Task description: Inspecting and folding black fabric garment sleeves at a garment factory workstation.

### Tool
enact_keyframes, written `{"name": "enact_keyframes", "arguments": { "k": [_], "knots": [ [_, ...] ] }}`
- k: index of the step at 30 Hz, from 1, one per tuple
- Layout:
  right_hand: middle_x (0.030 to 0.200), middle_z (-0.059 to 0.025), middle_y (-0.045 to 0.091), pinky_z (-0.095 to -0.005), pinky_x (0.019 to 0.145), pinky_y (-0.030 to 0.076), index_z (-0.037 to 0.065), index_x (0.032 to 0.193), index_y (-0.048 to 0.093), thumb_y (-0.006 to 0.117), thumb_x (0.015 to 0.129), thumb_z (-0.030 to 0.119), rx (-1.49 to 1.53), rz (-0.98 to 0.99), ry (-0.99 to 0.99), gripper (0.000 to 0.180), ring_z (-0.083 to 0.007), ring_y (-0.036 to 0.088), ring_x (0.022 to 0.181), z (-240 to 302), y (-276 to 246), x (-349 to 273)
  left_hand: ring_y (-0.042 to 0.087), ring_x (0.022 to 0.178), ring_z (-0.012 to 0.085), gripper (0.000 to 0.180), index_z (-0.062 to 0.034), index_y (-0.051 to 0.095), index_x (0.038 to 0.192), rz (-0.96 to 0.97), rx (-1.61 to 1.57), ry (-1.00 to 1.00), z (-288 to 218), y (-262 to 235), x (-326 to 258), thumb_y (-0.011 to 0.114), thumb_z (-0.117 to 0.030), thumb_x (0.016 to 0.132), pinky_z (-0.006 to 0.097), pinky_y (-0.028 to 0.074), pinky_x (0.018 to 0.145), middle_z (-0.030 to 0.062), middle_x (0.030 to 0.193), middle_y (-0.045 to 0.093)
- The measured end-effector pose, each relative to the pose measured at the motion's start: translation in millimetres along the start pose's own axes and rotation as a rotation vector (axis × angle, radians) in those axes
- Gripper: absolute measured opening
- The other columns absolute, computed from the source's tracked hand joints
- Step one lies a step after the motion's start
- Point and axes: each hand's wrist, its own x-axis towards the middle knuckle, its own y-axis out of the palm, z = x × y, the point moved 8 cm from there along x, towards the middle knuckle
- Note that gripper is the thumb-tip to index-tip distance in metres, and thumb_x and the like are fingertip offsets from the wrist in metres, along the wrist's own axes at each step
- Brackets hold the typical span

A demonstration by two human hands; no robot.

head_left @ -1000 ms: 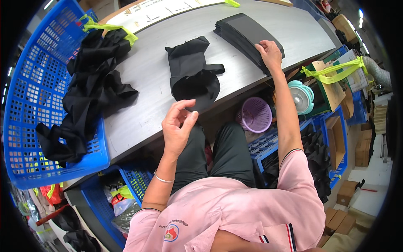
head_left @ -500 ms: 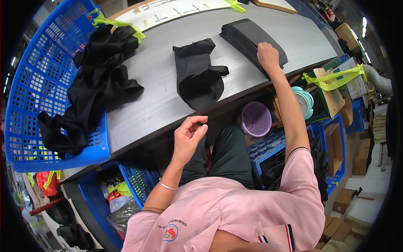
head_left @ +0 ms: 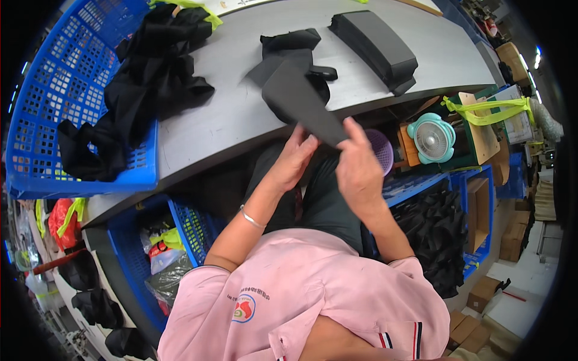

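A flat, dark grey tapering panel (head_left: 298, 99) is pinched at its near end by my right hand (head_left: 359, 171). It slants over the table's front edge, slightly blurred. My left hand (head_left: 293, 157) is beside the panel's near edge, fingers stretched and apart; whether they touch it I cannot tell. Beneath the panel, partly covered, lies a black sewn fabric piece (head_left: 292, 41) with a rounded part and a small loop. To the right on the table is a stack of matching dark panels (head_left: 376, 48).
Crumpled black fabric (head_left: 159, 78) spills from a blue basket (head_left: 57, 90) at the left onto the grey table (head_left: 205, 129). Below the table edge are a purple basket (head_left: 380, 150), a turquoise fan (head_left: 432, 138) and a crate of black pieces (head_left: 430, 234).
My right hand has come from the stack toward my body, bringing one panel over the black fabric piece. My left hand has risen toward the panel. The view has shifted a little.
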Motion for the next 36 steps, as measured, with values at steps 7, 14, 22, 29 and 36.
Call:
{"name": "enact_keyframes", "arguments": {
  "k": [7,14,22,29,36],
  "knots": [
    [0.120,-0.0167,0.064,-0.0398,0.072,0.055,0.001,0.106,0.050,0.057,0.087,-0.005,0.623,0.387,0.212,0.021,-0.0369,0.066,0.096,31.2,23.5,-46.4,0.055,0.127,0.0249,0.113,-0.0040,0.035,0.150,0.124,-0.019,-0.135,3.6,-7.1,-28.6,0.081,-0.066,0.068,0.040,0.045,0.107,0.0110,0.141,0.052],
    [0.103,-0.0148,0.062,-0.0374,0.074,0.051,0.003,0.111,0.056,0.058,0.095,0.004,0.799,0.435,0.492,0.016,-0.0326,0.066,0.087,16.9,20.2,-54.7,0.065,0.112,0.0343,0.059,-0.0019,0.049,0.139,-0.049,-0.168,-0.145,-15.5,-12.0,-42.0,0.069,-0.035,0.094,0.048,0.054,0.098,0.0176,0.125,0.064],
    [0.113,-0.0189,0.067,-0.0385,0.085,0.053,0.001,0.138,0.046,0.079,0.084,0.027,0.664,0.561,0.838,0.068,-0.0332,0.067,0.096,6.8,42.0,-82.1,0.069,0.090,0.0213,0.033,0.0035,0.064,0.113,-0.179,-0.051,-0.168,-8.3,-11.1,-45.2,0.071,-0.021,0.092,0.034,0.057,0.081,0.0138,0.102,0.071],
    [0.123,-0.0167,0.068,-0.0298,0.092,0.051,-0.003,0.138,0.053,0.069,0.092,0.016,0.926,0.301,0.869,0.052,-0.0186,0.067,0.108,-28.8,51.8,-102.2,0.040,0.129,0.0301,0.042,-0.0054,0.063,0.127,-0.430,1.046,0.349,-56.0,-30.1,-23.1,0.072,-0.025,0.091,0.038,0.037,0.106,0.0214,0.150,0.036],
    [0.105,-0.0242,0.069,-0.0389,0.070,0.052,0.007,0.142,0.051,0.065,0.092,0.015,0.612,0.384,0.674,0.052,-0.0370,0.068,0.077,-35.8,63.5,-76.6,0.053,0.115,0.0346,0.048,-0.0090,0.068,0.123,-0.337,1.429,0.590,-82.8,-43.2,59.7,0.060,0.007,0.079,0.038,0.043,0.101,0.0162,0.145,0.047]
  ]
}}
